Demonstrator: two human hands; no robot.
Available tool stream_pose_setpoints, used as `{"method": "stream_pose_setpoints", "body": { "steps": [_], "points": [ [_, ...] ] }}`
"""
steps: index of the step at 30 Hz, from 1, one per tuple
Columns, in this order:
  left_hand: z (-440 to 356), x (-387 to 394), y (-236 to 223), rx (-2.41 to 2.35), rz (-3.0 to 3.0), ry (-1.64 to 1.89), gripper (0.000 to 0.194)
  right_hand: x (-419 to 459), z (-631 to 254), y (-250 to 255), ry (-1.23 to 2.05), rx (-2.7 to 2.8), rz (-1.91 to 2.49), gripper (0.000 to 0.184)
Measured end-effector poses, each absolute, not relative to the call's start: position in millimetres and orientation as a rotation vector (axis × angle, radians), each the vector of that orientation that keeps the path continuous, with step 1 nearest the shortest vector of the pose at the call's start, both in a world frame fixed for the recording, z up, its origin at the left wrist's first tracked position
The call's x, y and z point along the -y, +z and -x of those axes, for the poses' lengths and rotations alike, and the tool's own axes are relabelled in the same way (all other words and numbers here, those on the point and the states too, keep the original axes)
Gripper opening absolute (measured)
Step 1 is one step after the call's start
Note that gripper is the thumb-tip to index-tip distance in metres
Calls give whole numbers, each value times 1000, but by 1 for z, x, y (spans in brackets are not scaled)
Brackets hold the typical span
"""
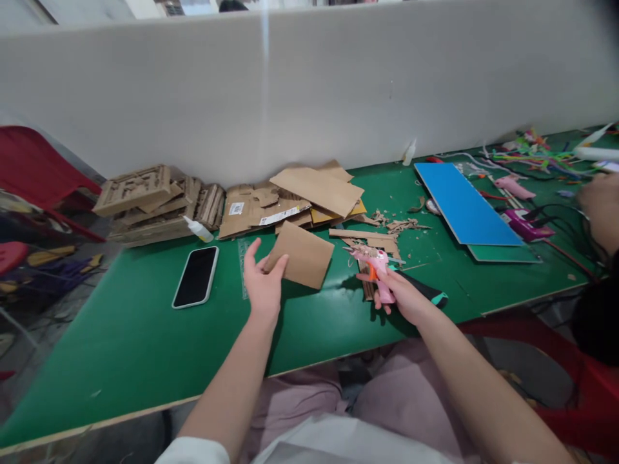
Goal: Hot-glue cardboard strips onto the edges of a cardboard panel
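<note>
My left hand (265,277) pinches a flat brown cardboard piece (304,254) at its left edge, thumb on the near face, and holds it tilted above the green table (145,348). In my right hand (399,293) is a pink glue gun (380,258) with an orange trigger, its nozzle pointing left toward the cardboard but apart from it. Some cardboard strips (366,283) lie under and behind the gun. Beside my right hand rests a black and teal tool handle (425,290), partly hidden by the hand.
A phone (196,277) and a glue bottle (198,229) lie at left, near stacked cardboard (145,203). More cardboard sheets (314,190) are piled behind. Blue board (467,203), a second pink glue gun (516,187) and cables are at right, near another person's hand (599,206).
</note>
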State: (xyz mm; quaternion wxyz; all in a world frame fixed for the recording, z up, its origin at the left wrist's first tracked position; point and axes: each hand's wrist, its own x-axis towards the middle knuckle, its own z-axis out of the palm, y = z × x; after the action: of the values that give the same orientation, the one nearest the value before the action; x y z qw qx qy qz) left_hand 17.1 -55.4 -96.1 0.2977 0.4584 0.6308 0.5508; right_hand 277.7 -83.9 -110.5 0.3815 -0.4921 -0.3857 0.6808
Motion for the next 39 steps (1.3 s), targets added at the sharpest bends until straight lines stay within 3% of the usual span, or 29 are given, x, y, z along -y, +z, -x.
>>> {"method": "stream_pose_setpoints", "body": {
  "steps": [2,5,10,16,20,25,31,36,39],
  "points": [
    [-13,56,-83,-1687,-1262,1508,72,86,-281,-105,1685,938,1245,43],
    [-17,55,-78,-1687,-1385,1456,56,90,-286,-94,1519,873,1262,35],
    [-37,53,-107,-1577,-1595,1298,34,93,-291,-73,1354,906,1227,27],
    [-41,56,-126,-1428,-1838,1396,18,96,-279,-56,1402,1058,1135,28],
    [-34,61,-127,-1281,-2250,1501,24,110,-262,-58,1306,1087,1334,30],
    [-25,62,-126,-1331,-2440,1496,30,124,-248,-67,1118,1229,1565,18],
    [-25,61,-125,-1376,-2505,1474,31,121,-245,-79,1049,1357,1514,15],
    [-25,61,-129,-1399,-2511,1482,32,117,-246,-82,1106,1534,1412,28],
    [-25,60,-130,-1420,-2508,1483,33,117,-247,-84,1141,1576,1394,25]
  ]
}}
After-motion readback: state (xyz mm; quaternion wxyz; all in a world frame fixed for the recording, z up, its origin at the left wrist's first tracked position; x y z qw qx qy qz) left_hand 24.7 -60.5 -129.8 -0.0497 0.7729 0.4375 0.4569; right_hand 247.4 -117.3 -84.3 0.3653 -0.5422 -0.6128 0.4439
